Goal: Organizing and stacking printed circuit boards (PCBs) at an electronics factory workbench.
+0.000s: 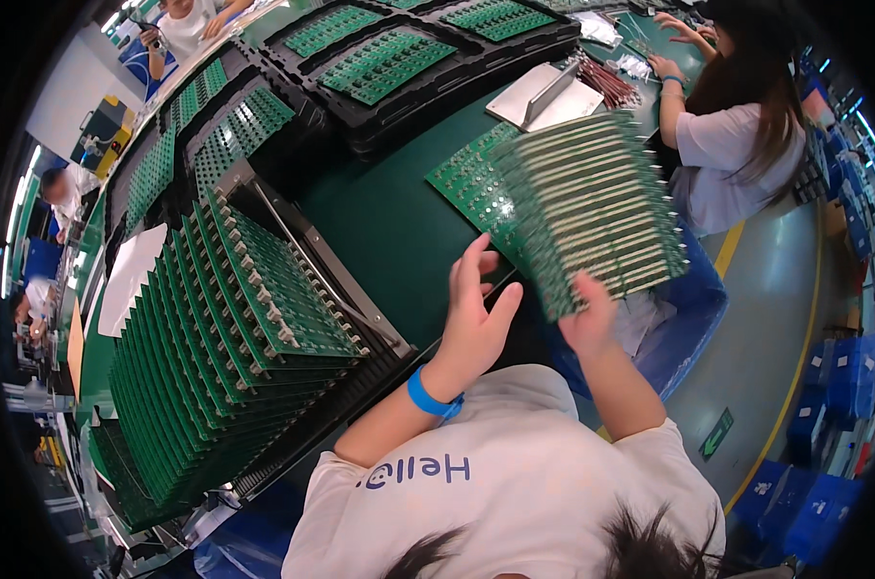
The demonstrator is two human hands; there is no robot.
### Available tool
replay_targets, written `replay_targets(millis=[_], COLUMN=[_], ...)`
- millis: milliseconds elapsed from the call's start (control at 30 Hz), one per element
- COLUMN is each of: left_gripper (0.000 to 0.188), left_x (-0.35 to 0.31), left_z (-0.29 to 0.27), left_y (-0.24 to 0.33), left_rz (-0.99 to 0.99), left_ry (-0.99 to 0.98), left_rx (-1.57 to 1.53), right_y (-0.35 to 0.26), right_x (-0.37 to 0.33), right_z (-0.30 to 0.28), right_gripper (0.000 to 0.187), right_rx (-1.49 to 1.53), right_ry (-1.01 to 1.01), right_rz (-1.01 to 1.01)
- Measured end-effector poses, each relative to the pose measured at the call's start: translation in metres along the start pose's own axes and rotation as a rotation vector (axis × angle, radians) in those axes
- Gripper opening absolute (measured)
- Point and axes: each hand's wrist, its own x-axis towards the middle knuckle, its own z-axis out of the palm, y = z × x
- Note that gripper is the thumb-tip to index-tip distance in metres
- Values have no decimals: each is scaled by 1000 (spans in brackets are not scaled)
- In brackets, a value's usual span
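Observation:
My right hand point(589, 318) grips the near edge of a green circuit board panel point(601, 207) crossed by rows of pale strips; motion smears the panel a little. Another green circuit board point(471, 188) with rows of shiny solder points lies partly behind it, over the table. My left hand point(476, 309) is beside that board's near edge, fingers and thumb apart, holding nothing that I can see. A blue band circles the left wrist. To the left, a rack point(360, 309) holds several upright green boards point(216, 318) with pale connectors along their edges.
Black trays point(360, 125) of green boards fill the table's far side. A metal plate with an upright handle point(544, 96) lies near a bundle of dark red wires point(606, 82). A co-worker point(737, 125) sits at the right. A blue bin point(693, 318) stands below my right hand.

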Motion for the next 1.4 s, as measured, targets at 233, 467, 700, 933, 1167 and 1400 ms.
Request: replay_targets(millis=[233,467,700,933,1167,1400], left_gripper=[44,43,35,35,36,35], left_x=[-14,-12,-10,-9,-10,-9], left_z=[-6,-4,-7,-10,-14,-15], left_y=[-33,-53,-59,-60,-60,-58], left_rz=[380,445,456,452,482,486], left_ry=[-70,-134,-133,-145,-147,-139], left_rx=[928,1210,1213,1165,1163,1134], right_y=[-57,-49,-25,-22,-21,-28], right_x=[143,238,243,252,270,298], right_z=[61,59,81,83,77,51], right_gripper=[39,28,32,28,39,23], right_rx=[-248,-540,-705,-1207,-1098,-927], right_ry=[96,462,484,528,604,603], right_rz=[-294,-295,-491,-649,-605,-291])
